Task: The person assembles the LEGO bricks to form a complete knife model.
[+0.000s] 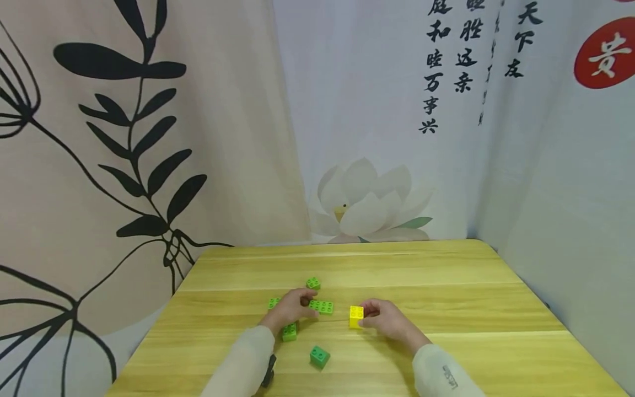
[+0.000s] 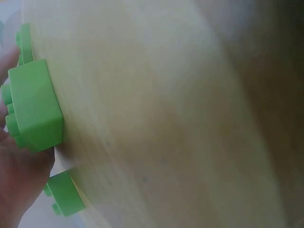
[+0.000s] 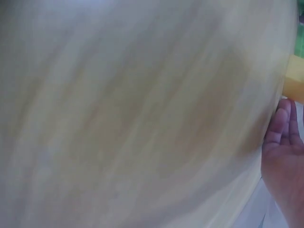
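Observation:
Around the left end of a long light green toy building brick (image 1: 323,307) lie the thumb and fingers of my left hand (image 1: 290,309), gripping it near the table's middle. My right hand (image 1: 387,318) pinches a yellow building brick (image 1: 356,316) between thumb and fingers, to the right of the long brick. In the right wrist view, the yellow brick (image 3: 294,83) shows just beyond the fingertips at the right edge. Close to my left wrist sits a light green brick (image 1: 289,332). The left wrist view shows a green brick (image 2: 35,104) large, partly covering that hand.
Behind the left hand is a small light green brick (image 1: 313,283). Another light green brick (image 1: 274,302) is partly hidden by the left hand. A darker green brick (image 1: 319,357) lies nearer, between the forearms. The wooden table (image 1: 471,286) ends at a printed curtain (image 1: 367,138).

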Motion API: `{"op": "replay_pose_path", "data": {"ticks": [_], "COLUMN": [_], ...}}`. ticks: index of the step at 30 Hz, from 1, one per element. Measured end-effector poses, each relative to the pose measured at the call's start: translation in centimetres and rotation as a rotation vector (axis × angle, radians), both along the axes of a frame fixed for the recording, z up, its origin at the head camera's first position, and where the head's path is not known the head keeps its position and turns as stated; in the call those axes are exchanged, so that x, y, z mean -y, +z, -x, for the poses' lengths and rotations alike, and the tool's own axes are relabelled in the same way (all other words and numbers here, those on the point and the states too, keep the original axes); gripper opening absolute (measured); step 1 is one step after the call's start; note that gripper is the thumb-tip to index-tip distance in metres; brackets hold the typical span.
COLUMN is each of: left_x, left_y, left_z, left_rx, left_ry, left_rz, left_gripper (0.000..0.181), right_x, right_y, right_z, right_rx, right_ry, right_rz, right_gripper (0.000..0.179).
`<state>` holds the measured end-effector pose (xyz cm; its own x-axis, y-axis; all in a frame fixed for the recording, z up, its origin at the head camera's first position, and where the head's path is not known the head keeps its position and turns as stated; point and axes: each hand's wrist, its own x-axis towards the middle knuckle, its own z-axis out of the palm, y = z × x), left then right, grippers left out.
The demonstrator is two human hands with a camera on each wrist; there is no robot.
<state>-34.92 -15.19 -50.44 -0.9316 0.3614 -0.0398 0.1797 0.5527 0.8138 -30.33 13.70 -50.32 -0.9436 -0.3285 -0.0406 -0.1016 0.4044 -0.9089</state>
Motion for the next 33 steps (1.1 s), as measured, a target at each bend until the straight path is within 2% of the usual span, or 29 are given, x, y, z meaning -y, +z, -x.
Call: {"op": "replay_pose_path", "data": {"ticks": [7, 15, 26, 33], "left_x": [-0.4, -0.6, -0.3, -0.2], "left_y": [0.0, -0.2, 0.3, 1.1], "left_z": [-0.2, -0.3, 0.0, 0.1], "left_rx": [0.005, -0.056, -0.042, -0.052], "left_ry": [0.007, 0.000, 0.025, 0.000], "left_rz": [0.017, 0.110, 0.074, 0.041], "left_gripper": [0.053, 0.041, 0.041, 0.042], "right_x": [-0.5, -0.8, -0.6, -0.7], "right_y": [0.1, -0.1, 0.2, -0.3], "right_z": [0.1, 0.3, 0.5, 0.6], "right_rx": [0.016, 0.043, 0.069, 0.063], "right_ry": [0.017, 0.003, -0.029, -0.033], "right_rz": [0.036, 0.033, 0.035, 0.055], "right_gripper": [0.035, 0.039, 0.044, 0.042]}}
